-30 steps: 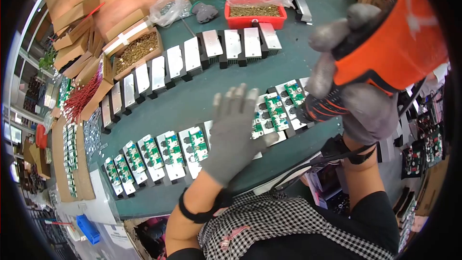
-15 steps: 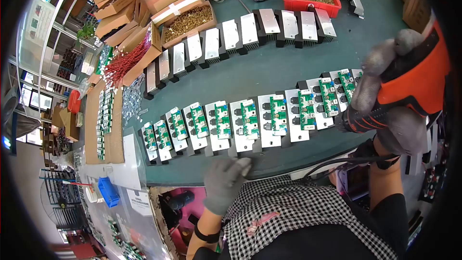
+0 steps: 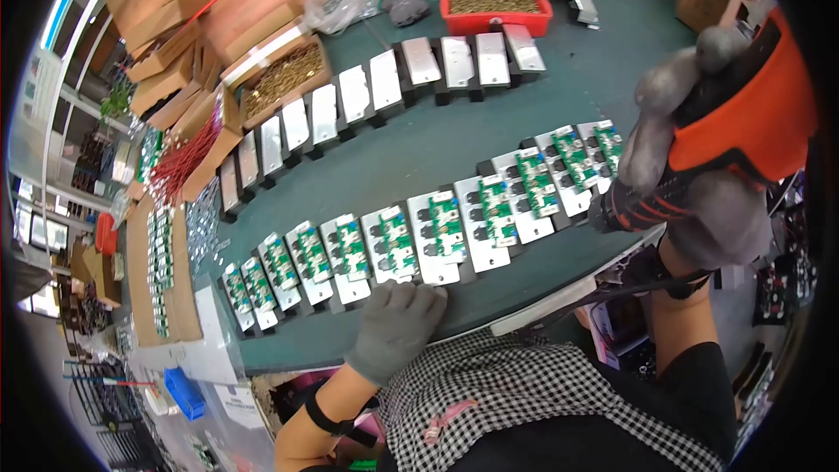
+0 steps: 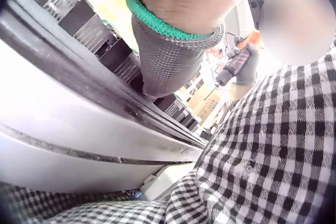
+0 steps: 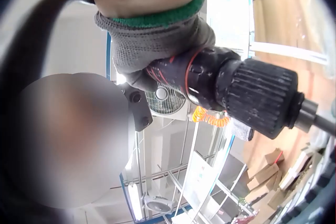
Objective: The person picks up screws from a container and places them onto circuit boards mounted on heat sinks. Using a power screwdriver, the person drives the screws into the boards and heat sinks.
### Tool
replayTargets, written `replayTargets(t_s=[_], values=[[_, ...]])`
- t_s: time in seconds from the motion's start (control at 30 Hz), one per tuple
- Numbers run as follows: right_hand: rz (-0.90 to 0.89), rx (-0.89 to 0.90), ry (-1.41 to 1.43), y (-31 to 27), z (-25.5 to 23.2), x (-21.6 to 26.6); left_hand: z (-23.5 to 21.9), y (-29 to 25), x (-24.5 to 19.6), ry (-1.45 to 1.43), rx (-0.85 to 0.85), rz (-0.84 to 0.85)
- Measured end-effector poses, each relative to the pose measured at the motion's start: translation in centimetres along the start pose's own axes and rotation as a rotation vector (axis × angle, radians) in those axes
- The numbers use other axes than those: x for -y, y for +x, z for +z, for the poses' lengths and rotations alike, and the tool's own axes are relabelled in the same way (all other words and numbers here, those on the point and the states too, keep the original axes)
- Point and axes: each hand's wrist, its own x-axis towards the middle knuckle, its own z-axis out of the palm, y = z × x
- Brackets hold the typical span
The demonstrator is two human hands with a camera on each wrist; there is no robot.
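My gloved left hand [image 3: 398, 328] is at the table's front edge, its fingers bent beside the lower end of a metal plate with a green board [image 3: 393, 240]; whether they grip it is hidden. The left wrist view shows the glove [image 4: 168, 58] but no fingertips. My gloved right hand [image 3: 699, 149] grips an orange and black power driver [image 3: 743, 127] at the right end of the board row. In the right wrist view the glove [image 5: 157, 50] wraps the driver's body, with its ribbed black chuck [image 5: 262, 95] and metal bit pointing right.
Bare-topped metal plates on black heat sinks [image 3: 354, 94] form a curved back row. Behind stand a red bin [image 3: 498, 24] and a carton [image 3: 284, 79] of small brass-coloured parts. Red wires [image 3: 188, 162] lie left; a cable hangs below the driver.
My left hand swept from above the board row down past the table's front edge, then rose to the row's lower ends. My right hand keeps hold of the driver. The head view shifted.
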Motion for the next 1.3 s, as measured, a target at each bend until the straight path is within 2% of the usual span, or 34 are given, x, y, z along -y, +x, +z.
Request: replayTargets(t_s=[0.07,0.1,0.2,0.23,0.27,0.33,0.43,0.5,0.63,0.93,1.1,1.23,1.3], values=[[-0.066,0.003,-0.001,0.6,-2.4,0.8,-1.4,2.2,0.1,-0.217,-0.009,-0.114],[-0.088,0.015,0.001,1.1,-3.5,1.3,-2.4,3.6,0.0,-0.398,-0.087,-0.183],[-0.159,0.038,0.017,2.6,-5.7,2.7,-3.8,8.3,-0.8,-1.187,-0.008,-0.515],[-0.192,0.036,0.028,3.0,-6.1,3.1,-3.3,9.6,-1.1,-1.38,0.025,-0.529],[-0.225,0.046,0.046,3.3,-6.3,3.1,-2.3,10.7,-1.6,-1.607,-0.015,-0.52],[-0.287,0.064,0.082,3.9,-6.7,3.1,-2.0,12.9,-2.5,-1.844,0.041,-0.488],[-0.214,-0.018,0.096,3.5,-6.6,3.9,-1.1,15.2,-3.5,-2.064,0.107,-0.448],[-0.144,-0.105,0.11,2.5,-6.0,4.0,-1.1,16.1,-4.0,-2.042,0.139,-0.462],[-0.113,-0.216,0.182,1.4,-5.9,2.8,-0.9,17.1,-4.2,-1.967,0.187,-0.475],[-0.189,-0.185,0.258,1.1,-6.8,1.3,-1.0,18.3,-4.7,-1.878,0.225,-0.504],[-0.234,-0.086,0.272,1.0,-7.6,0.6,-0.7,18.4,-4.8,-1.747,0.156,-0.445],[-0.161,-0.177,0.308,0.7,-7.2,0.3,-0.2,18.3,-5.0,-1.676,0.078,-0.388],[-0.069,-0.223,0.394,0.7,-7.0,0.3,-0.3,18.6,-5.0,-1.535,0.043,-0.37]])
